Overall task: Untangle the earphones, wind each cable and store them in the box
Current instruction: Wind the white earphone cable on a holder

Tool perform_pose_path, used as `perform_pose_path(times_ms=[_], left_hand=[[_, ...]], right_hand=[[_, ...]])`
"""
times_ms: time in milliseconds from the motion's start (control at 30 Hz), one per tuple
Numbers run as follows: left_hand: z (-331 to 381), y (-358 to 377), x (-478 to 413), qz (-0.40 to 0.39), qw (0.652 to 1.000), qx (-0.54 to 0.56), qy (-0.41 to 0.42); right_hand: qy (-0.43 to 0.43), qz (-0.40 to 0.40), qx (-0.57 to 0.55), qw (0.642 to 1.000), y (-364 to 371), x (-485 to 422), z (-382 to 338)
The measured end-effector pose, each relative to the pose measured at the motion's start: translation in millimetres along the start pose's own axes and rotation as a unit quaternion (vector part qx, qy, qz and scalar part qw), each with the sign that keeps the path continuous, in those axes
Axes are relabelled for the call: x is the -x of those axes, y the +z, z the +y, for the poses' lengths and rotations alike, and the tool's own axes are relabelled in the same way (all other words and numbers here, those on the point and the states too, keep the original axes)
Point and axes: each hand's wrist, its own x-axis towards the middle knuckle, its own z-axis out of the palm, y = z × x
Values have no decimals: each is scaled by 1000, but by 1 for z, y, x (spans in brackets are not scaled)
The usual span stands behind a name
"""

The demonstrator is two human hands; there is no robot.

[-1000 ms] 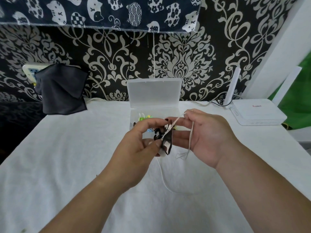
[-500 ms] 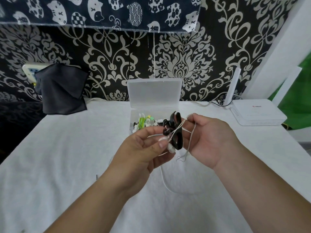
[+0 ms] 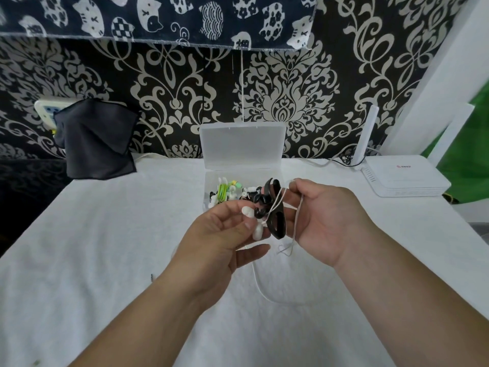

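A clear plastic box (image 3: pixel 242 144) stands open at the back of the table, its lid upright, with several wound earphones (image 3: pixel 225 193) inside. In front of it my right hand (image 3: pixel 320 221) grips a wound black cable bundle (image 3: pixel 275 207) with a white cable (image 3: pixel 296 226) looped over its fingers. My left hand (image 3: pixel 219 239) pinches the white earbuds (image 3: pixel 255 221) beside the bundle. The white cable hangs down and curves onto the table (image 3: pixel 258 284).
A white cloth (image 3: pixel 105 247) covers the table. A dark grey cloth (image 3: pixel 95 139) hangs at the back left over a wall socket. A white router (image 3: pixel 404 176) with an upright antenna and cables sits at the back right.
The black bundle has turned upright between my hands and risen a little. My left hand's fingers shifted from the black bundle to the white earbuds.
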Motion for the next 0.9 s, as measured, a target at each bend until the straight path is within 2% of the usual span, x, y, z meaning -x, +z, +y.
perform_pose_path(times_ms=[100,233,400,700,900], left_hand=[[-3,1,-1,-2,999,36,-21],[0,0,0,-29,999,43,-9],[0,0,1,-26,996,-75,37],[-4,4,0,2,980,-176,94],[-11,-2,-7,2,976,-204,73]], right_hand=[[6,6,3,1000,-1,-1,0],[9,26,6,1000,-2,-2,-1],[11,40,15,999,-4,-1,0],[18,57,48,997,-3,0,0],[-69,99,130,984,-2,0,-8]])
